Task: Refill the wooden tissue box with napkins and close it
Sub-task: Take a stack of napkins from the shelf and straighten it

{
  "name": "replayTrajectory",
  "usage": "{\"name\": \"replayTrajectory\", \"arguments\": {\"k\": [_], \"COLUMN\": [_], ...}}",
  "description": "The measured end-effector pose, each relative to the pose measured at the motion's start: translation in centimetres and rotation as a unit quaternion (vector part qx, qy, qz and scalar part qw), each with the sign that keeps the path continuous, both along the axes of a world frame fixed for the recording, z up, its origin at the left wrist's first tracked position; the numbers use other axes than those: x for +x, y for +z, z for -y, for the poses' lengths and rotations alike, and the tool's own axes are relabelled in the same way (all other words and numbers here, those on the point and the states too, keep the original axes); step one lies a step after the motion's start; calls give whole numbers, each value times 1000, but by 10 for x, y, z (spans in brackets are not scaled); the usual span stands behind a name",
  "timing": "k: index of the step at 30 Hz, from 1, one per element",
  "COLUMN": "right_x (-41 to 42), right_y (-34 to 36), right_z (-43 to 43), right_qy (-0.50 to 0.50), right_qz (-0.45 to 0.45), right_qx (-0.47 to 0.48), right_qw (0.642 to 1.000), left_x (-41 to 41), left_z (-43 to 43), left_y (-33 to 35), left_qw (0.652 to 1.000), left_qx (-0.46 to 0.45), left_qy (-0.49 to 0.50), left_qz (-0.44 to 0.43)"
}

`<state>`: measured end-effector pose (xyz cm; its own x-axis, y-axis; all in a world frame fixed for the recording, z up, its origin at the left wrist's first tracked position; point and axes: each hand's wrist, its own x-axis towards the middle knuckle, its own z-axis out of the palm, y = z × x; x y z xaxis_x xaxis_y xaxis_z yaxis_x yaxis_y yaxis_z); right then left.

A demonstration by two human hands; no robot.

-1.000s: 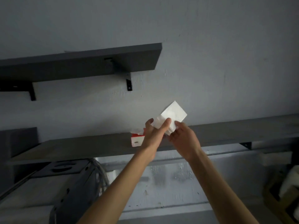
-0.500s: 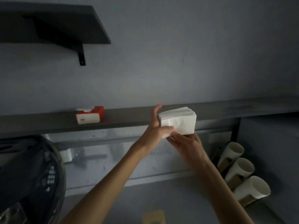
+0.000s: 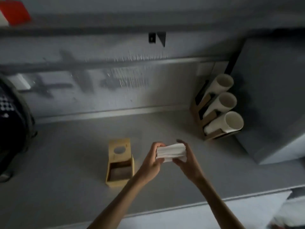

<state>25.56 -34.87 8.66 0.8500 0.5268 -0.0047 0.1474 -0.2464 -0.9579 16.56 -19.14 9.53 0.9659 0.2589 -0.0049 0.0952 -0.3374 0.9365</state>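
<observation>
1. Wooden tissue box [image 3: 119, 169] sits open on the counter [image 3: 66, 162] and looks empty.
2. I see left hand [image 3: 152, 160] and right hand [image 3: 188, 161] gripping the napkin stack [image 3: 170, 152] together, just beside it.
3. Filling and closing remain.

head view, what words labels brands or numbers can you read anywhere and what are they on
No text can be read in this view.
On the red and white pack at the top left edge: cut off and blurred, any print unreadable.
On the wooden tissue box lid: a few small dark marks by the hole, too small to tell whether they are print.
On the stack of napkins and the paper cups: plain white, no print visible.
</observation>
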Motion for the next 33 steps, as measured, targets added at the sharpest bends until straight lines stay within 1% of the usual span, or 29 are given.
{"name": "replayTrajectory", "arguments": {"k": [3,5,8,11,14,17,19,23,33], "right_x": [-17,-25,-25,-22,-21,-22,-26,-27,-31], "right_y": [-82,-120,-156,-181,-193,-199,-202,-202,-202], "right_z": [6,8,9,11,14,15,13,7,4], "right_qy": [-13,-19,-13,10,26,38,46,26,2], "right_qz": [-9,-28,-45,-41,-36,-33,-29,-32,-11], "right_qx": [-57,-75,-99,-123,-138,-128,-120,-96,-80], "right_qw": [998,997,994,991,989,991,991,995,997], "left_x": [-18,-26,-24,-20,-19,-18,-16,-9,-10], "left_z": [15,19,19,17,13,14,14,11,16], "left_y": [-89,-128,-158,-167,-178,-186,-191,-195,-205], "left_qw": [998,994,992,989,986,984,985,986,988], "left_qx": [-14,-35,-55,-69,-86,-95,-91,-94,-103], "left_qy": [10,20,52,41,57,66,74,96,87], "left_qz": [-68,-102,-102,-123,-133,-139,-126,-100,-79]}}
